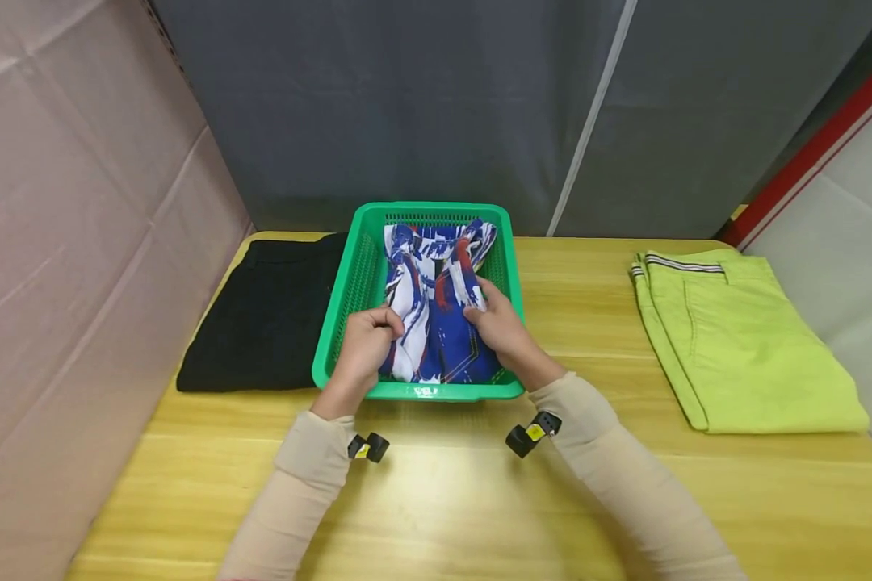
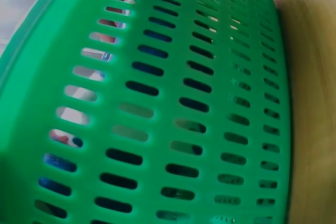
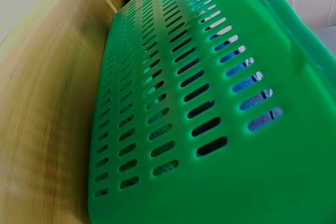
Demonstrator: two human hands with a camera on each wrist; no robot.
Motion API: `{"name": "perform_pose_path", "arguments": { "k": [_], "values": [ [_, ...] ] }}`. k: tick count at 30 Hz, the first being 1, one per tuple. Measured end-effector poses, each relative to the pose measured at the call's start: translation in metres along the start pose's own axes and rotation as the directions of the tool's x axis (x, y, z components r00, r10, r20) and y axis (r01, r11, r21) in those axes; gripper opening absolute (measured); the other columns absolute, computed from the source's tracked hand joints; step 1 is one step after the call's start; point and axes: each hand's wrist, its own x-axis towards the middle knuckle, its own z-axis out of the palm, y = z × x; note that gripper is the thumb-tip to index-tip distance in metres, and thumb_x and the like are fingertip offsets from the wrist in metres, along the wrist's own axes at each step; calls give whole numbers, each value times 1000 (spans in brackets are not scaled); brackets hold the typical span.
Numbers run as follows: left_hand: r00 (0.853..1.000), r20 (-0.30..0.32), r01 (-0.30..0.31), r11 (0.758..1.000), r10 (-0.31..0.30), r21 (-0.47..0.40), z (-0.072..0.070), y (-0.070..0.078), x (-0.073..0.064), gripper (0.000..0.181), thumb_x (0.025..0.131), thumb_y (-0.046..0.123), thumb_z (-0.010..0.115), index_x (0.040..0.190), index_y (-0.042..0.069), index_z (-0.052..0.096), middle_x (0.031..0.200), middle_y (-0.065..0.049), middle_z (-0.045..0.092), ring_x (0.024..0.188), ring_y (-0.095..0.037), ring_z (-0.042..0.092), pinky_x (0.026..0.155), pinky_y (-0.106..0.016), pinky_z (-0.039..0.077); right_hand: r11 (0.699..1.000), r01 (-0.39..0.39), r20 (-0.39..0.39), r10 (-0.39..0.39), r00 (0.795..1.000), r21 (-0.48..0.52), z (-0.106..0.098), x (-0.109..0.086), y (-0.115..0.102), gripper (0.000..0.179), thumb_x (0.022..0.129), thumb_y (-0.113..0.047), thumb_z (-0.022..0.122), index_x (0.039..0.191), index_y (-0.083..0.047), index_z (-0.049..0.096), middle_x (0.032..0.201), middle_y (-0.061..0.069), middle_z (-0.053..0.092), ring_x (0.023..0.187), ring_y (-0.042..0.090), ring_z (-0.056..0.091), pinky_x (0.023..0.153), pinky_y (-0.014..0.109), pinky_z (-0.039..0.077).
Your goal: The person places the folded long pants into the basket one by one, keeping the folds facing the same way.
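A blue, white and red patterned garment (image 1: 436, 323) lies bunched in a green plastic basket (image 1: 425, 391). My left hand (image 1: 363, 343) grips its left side with curled fingers, over the basket's near left part. On the other side, my right hand (image 1: 505, 323) pinches the garment, thumb on top and the fingers partly hidden beneath the fabric. Both wrist views are filled by the slotted outer wall of the basket, the left wrist view (image 2: 157, 103) and the right wrist view alike, with bits of patterned cloth showing through the slots.
Folded black trousers (image 1: 262, 323) lie left of the basket, against its side. Folded lime-green trousers (image 1: 756, 347) with a striped waistband are at the right of the wooden table (image 1: 436, 500). A grey curtain (image 1: 407, 113) hangs behind, and pale cloth walls stand on both sides.
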Motion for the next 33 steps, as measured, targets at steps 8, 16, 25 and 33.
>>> {"name": "perform_pose_path", "arguments": {
  "k": [8, 16, 25, 33],
  "values": [
    [995, 89, -45, 991, 34, 127, 1, 1, -1, 22, 82, -14, 45, 70, -4, 61, 133, -24, 56, 144, -30, 32, 120, -43, 22, 996, 12, 25, -10, 1000, -87, 3, 1, 2, 58, 98, -1, 42, 152, -5, 24, 139, 22, 50, 119, 36, 57, 97, 46, 50],
    [989, 145, -91, 934, 42, 347, 2, 0, -2, 21, 92, 0, 51, 81, 4, 68, 125, -14, 64, 143, -26, 34, 100, -48, 45, 944, 188, 87, -171, 982, -273, 5, -1, 7, 71, 92, 4, 45, 155, -8, 14, 143, 25, 47, 126, 38, 52, 105, 50, 43],
    [970, 232, -209, 729, 71, 652, 9, 1, -6, 30, 97, 11, 47, 116, 19, 70, 155, -23, 27, 62, -25, 58, 44, -29, 36, 857, 343, 276, -247, 929, -385, 6, -1, 12, 87, 90, 7, 49, 148, 8, -15, 158, 31, 2, 147, 41, 11, 120, 51, 13],
    [959, 280, -229, 463, -44, 856, 17, 3, -11, 51, 100, 28, 44, 150, 22, 35, 156, -27, -19, 147, -39, 14, 106, -56, 38, 737, 318, 282, -179, 943, -596, 9, -2, 10, 86, 95, -4, 51, 146, 12, -16, 155, 35, -11, 147, 45, -5, 120, 55, 5]
  ]
}}
